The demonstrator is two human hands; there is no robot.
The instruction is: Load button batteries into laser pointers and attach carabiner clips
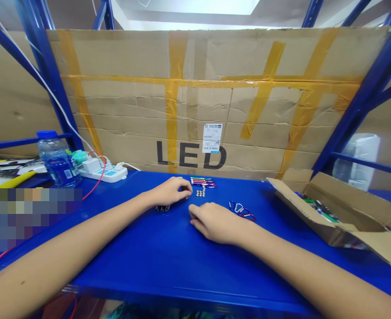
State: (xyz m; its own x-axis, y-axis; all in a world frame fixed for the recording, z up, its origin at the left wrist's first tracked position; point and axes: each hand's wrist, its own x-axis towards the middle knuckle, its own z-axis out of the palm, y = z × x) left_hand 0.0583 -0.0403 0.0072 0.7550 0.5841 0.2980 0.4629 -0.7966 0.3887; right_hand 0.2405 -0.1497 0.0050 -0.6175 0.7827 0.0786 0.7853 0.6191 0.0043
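My left hand (pixel 173 190) is over the blue tabletop, its thumb and fingers curled together. A small shiny thing shows at its fingertips, too small to name. Just right of them stand several small round silver pieces (pixel 200 193), like button cells, in short rows. Behind these lie several slim coloured sticks (pixel 200 180) side by side, with a carabiner (pixel 211 185) at their right end. Small dark metal pieces (pixel 162 208) lie below my left wrist, partly hidden. My right hand (pixel 212 220) rests nearer, fingers curled in; what they hold, if anything, is hidden. Several carabiners (pixel 238 208) lie beyond its wrist.
An open cardboard box (pixel 342 235) with pens or similar items stands at the right. At the left are a bottle with a blue cap (pixel 59 159), a white power strip (pixel 111 173) and a red cable (pixel 97 181). A large cardboard sheet (pixel 132 115) closes off the back.
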